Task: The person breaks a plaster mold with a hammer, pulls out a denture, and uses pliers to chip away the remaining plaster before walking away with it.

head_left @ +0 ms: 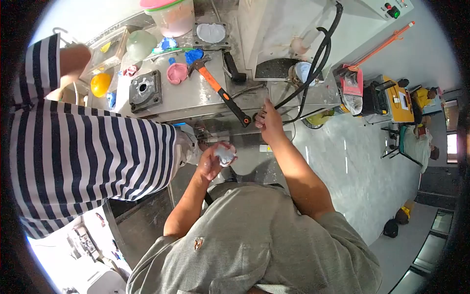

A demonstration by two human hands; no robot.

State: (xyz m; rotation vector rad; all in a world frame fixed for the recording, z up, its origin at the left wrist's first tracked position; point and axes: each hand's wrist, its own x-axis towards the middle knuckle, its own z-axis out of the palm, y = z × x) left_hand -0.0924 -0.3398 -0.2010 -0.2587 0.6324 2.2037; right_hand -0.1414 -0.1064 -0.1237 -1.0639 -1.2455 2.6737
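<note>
My left hand (209, 164) is closed around a small whitish, plaster-like piece (225, 155) in front of my body. White residue marks its fingers. My right hand (268, 121) is at the bench's front edge, fingers curled; what they grip, if anything, is hidden. Just left of it is the handle end of a hammer (214, 84) with an orange and black handle, which lies across the metal bench (193, 100) and sticks out over its edge. Beyond the hammer's head are a pink mould-like piece (176, 73) and a blue lump (194, 56).
A square metal flask (145, 91) and an orange ball-like object (101, 85) sit at left. Another flask with white filling (211, 33) stands behind, beside a lidded tub (171, 17). Black hoses (320, 56) hang at right. A co-worker's striped sleeve (98, 152) crowds my left side.
</note>
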